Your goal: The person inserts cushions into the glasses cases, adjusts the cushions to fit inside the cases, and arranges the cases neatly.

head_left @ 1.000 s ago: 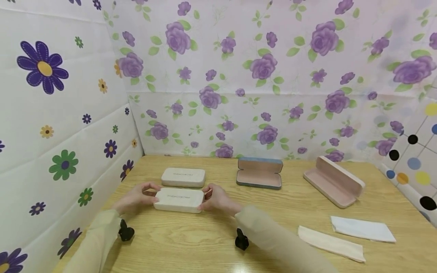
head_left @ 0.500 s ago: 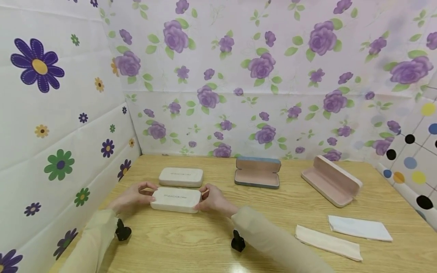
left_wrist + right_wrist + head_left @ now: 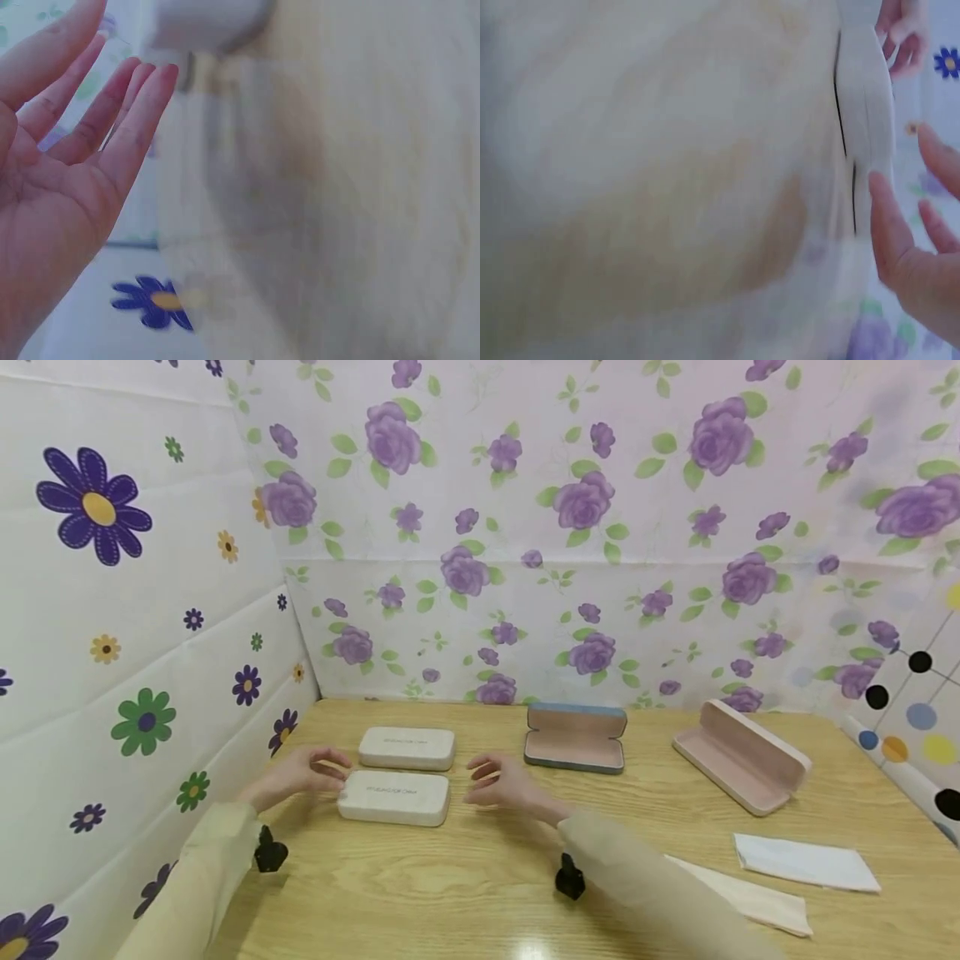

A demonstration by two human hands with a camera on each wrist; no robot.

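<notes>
Two pale, closed cases lie on the left part of the table, and the near case [image 3: 393,797] is the one between the person's hands. It sits flat, printed side up, its long edge roughly parallel to that of the far case [image 3: 407,749] just behind; I'd guess they were lined up that way to make a tidy row. Whether their sides touch I can't tell from here.

The left hand [image 3: 303,772] is spread at the near case's left end, fingers loose and gripping nothing; whether the thumb brushes the corner I can't say. The right hand [image 3: 506,787] is clear of the other end, thumb and fingers wide apart, holding nothing. The case needs no support, resting squarely on the table [image 3: 450,893].

Further right, a blue case [image 3: 574,752] stands open, lid back, pink lining facing the person, perhaps so the inside is easy to reach. Beyond it a white case [image 3: 750,760] gapes too, set askew. Nearer the person lie a cream cloth [image 3: 750,897] and a white cloth [image 3: 806,862], seemingly laid apart from the cases to leave them uncovered.
</notes>
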